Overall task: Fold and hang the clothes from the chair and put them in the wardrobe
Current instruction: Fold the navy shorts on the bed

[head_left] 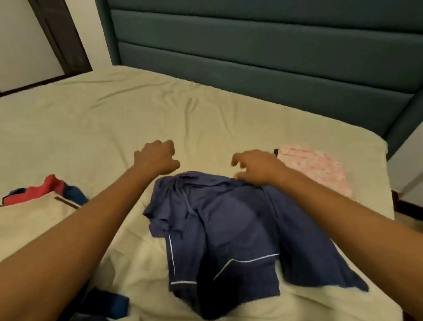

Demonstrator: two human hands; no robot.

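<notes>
I'm seeing the navy shirt (233, 234) lying crumpled at the bed's (107, 121) near edge, its long axis running from that edge toward the headboard (261, 53). A pink garment (315, 168) is sitting just beside it near the right edge, a red one (44, 188) near the left. My right hand (256, 167) is resting loosely curled on the shirt's far end; my left hand (157, 158) is hovering curled, gripping nothing.
</notes>
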